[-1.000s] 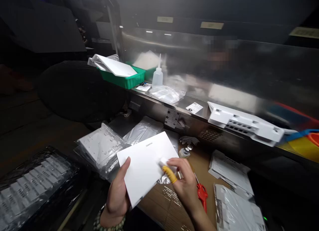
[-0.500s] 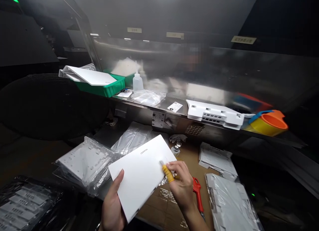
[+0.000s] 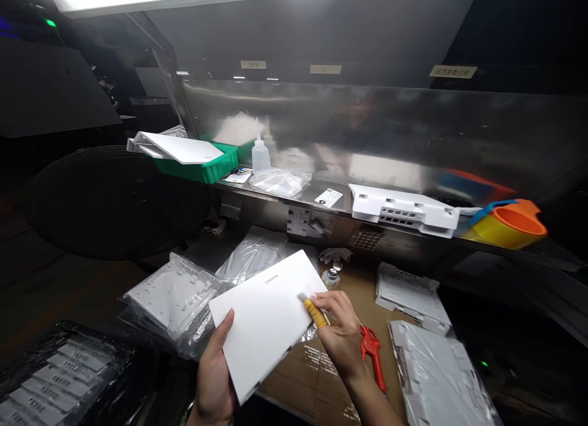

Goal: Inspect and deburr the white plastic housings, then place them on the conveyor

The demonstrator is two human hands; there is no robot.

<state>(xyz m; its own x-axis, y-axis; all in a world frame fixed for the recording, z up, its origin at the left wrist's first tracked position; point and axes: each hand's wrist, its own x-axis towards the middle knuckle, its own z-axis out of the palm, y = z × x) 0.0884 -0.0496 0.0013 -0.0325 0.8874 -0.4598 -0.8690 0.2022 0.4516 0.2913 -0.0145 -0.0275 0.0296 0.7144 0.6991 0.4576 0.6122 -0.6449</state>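
My left hand (image 3: 217,368) grips a white plastic cover (image 3: 264,328) by its left edge, thumb on top, and holds it tilted above the bench. Dark HUAWEI lettering runs near the cover's far edge. In my right hand (image 3: 342,331), a small scraper with a yellow wrapped handle (image 3: 315,314) is pinched between the fingers. Its flat pale tip is over the cover's right side; whether it touches the surface I cannot tell. Red-handled cutters (image 3: 374,355) lie on cardboard to the right of that hand. A small bottle with a metal top (image 3: 331,276) stands behind the cover.
Bagged white parts (image 3: 172,294) lie to the left, and a bagged stack (image 3: 432,371) to the right. The metal shelf (image 3: 298,193) holds a green bin (image 3: 215,169), a squeeze bottle (image 3: 260,156), a white housing (image 3: 404,212) and a yellow-orange tape dispenser (image 3: 509,227).
The view has shifted a little, so the scene sits slightly further right. The cover remains in my left hand. The scraper stays near the cover's right side, with little visible movement.
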